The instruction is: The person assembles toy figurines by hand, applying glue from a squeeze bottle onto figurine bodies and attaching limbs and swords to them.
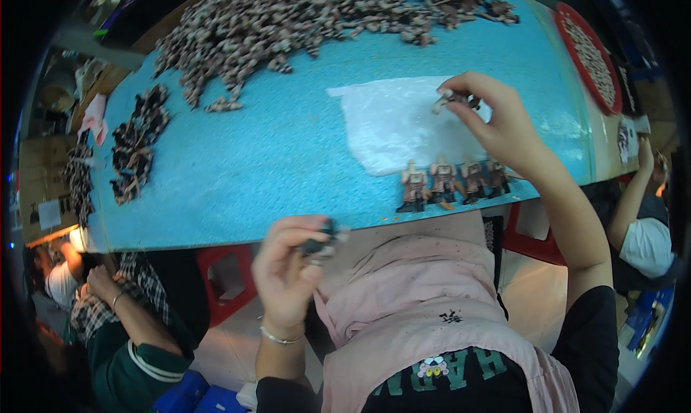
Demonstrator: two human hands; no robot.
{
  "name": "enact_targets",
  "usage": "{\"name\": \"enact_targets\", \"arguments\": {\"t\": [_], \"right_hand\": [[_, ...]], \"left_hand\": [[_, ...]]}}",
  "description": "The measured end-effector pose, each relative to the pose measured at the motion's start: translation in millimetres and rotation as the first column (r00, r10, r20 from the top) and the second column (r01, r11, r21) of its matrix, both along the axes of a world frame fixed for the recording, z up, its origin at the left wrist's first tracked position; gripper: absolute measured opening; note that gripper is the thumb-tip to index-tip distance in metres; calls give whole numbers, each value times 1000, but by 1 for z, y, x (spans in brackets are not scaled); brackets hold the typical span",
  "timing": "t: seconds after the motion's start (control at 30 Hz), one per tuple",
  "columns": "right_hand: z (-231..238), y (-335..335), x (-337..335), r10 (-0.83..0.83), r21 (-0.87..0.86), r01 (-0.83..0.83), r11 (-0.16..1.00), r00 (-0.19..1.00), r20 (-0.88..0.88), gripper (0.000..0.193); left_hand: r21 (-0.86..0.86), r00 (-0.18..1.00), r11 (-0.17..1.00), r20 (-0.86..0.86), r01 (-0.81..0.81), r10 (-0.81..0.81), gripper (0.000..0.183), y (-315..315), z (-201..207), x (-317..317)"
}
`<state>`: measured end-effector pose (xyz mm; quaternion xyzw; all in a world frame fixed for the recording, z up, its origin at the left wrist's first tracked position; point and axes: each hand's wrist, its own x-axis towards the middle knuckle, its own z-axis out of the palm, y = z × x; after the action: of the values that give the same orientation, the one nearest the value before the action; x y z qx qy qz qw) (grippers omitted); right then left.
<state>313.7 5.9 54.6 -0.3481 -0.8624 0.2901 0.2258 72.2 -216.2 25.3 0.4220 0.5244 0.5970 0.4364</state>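
My left hand (pixel 284 273), a bracelet at its wrist, is raised in front of the table's near edge. Its fingers are closed round a small figure (pixel 317 246) with dark and pale parts. Above a white plastic sheet (pixel 392 125), my right hand (pixel 497 121) pinches another small figure (pixel 448 100), pale at one end and dark at the other. Below that hand, several headless toy figures (pixel 414 186) with brown clothing and dark boots lie side by side along the sheet's near edge. Fingers hide parts of both held figures.
A large heap of small figures (pixel 288 24) covers the far side of the blue table (pixel 237 154). Smaller dark piles (pixel 137 147) lie at the left. At the right is a red tray (pixel 560 35) of pale small parts. Other people sit at both sides, near red stools (pixel 230 287).
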Motion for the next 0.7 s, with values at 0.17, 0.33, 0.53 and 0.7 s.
{"name": "enact_targets", "arguments": {"t": [0.17, 0.33, 0.53, 0.7], "right_hand": [[-11, 1, 9, 3, 54, -4, 999, 1000, 20, 14], [-16, -1, -4, 25, 104, -30, 994, 998, 52, 13], [-19, -1, -10, -8, 136, -6, 991, 995, 96, 13], [-10, -5, -4, -31, 30, 31, 999, 999, -13, 13]], "left_hand": [[136, 745, 934, -569, -331, 347, 24, 12, -6, -69], [172, 411, 903, -846, -393, 340, 30, 17, -14, -158], [353, 51, 862, -916, -363, 397, 42, 25, 2, -137], [49, 486, 992, -874, 115, -13, 54, 38, 0, -5]]}}
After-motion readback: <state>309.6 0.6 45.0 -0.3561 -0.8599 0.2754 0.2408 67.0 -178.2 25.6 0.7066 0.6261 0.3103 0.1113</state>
